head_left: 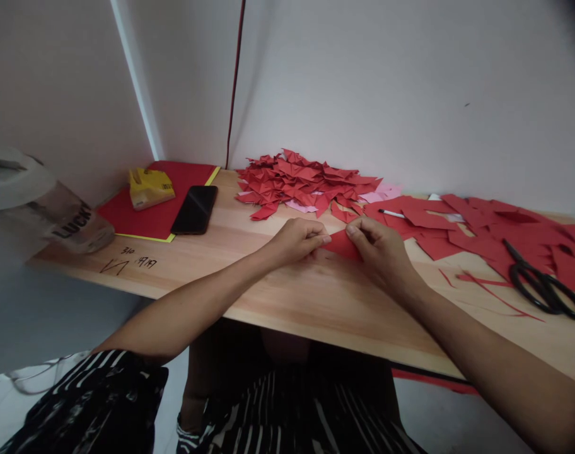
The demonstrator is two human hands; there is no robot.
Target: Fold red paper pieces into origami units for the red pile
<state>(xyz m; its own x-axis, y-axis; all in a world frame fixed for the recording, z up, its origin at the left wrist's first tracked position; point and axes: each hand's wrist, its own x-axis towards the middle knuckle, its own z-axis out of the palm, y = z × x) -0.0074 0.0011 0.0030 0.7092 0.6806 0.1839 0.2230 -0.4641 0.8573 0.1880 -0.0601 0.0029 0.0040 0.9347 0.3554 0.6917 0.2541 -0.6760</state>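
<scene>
While both hands meet near the middle of the light wooden tabletop [278,296], the left hand [297,241] and right hand [379,249] pinch a small red folded paper piece [343,244] between them, w/ the piece lying low on the wood, just in front of the person. Left fingers are curled, thumb & fingertips pressing the piece's left point; right fingers are bent too, thumb on top of its right edge, so both grips are closed on the paper. Just behind the hands, toward the wall, sits a heap of red folded paper shapes [304,183], w/ a few pale pink sheets [386,191] poking out at its right side. To the right lies a spread of flat red paper offcuts [495,227], thin red strips near the front edge, & a white pen [392,214] partly tucked among them. Black-handled scissors [543,284] rest on the offcuts at far right, well apart from the hands. On the left, a black smartphone [195,209] lies face up, overlapping a red sheet on a yellow backing [145,211]; a crumpled yellow packet [150,187] sits on that sheet. Farther left a clear plastic bag w/ dark lettering [67,224] lies at the table's corner. Black handwritten marks [129,261] show on the wood near it. Striped black-and-white clothing [287,410] fills the bottom.
</scene>
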